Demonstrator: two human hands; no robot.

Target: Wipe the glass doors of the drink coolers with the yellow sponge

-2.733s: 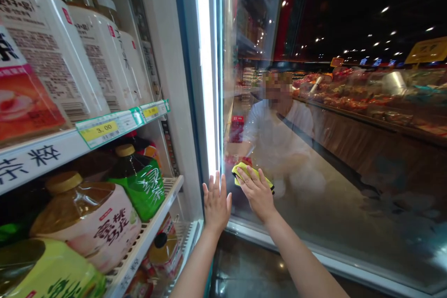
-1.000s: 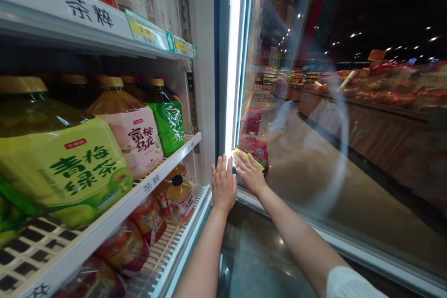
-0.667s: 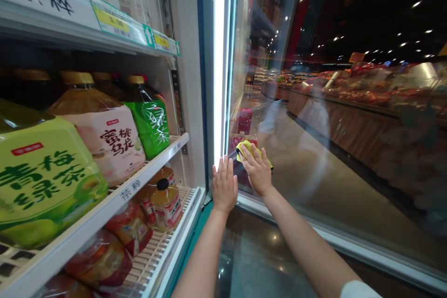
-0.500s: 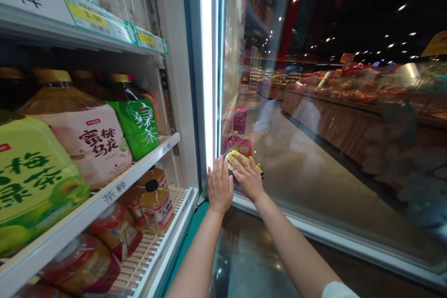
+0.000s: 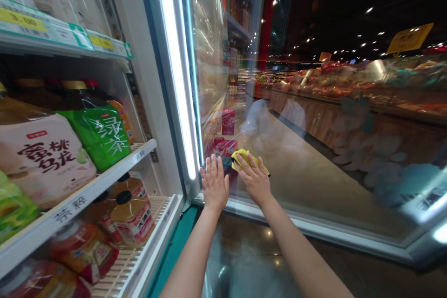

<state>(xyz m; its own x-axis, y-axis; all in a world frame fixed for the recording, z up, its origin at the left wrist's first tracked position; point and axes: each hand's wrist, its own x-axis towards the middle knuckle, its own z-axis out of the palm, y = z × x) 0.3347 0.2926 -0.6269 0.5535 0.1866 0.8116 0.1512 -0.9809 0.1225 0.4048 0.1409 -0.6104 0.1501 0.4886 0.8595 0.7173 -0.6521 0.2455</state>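
My right hand (image 5: 254, 179) lies on a yellow cloth (image 5: 241, 153), pressing it flat against the lower part of the glass door (image 5: 314, 186). The cloth's top edge and right corner, with a dark border, show around the fingers. Just to the left, my left hand (image 5: 214, 184) rests on the glass with its fingers stretched out and nothing in it, near the bright light strip (image 5: 178, 70) at the door's side.
On the left, an open cooler shelf (image 5: 77, 202) bears large tea bottles (image 5: 108, 135), with smaller bottles (image 5: 134, 216) on the wire rack below. The door's bottom frame (image 5: 300, 226) runs to the lower right. Behind the glass stand display counters (image 5: 314, 116).
The view has turned a little right, so the shelves sit further left. My right hand and the cloth have shifted right, away from my left hand, and the gap between the hands is wider.
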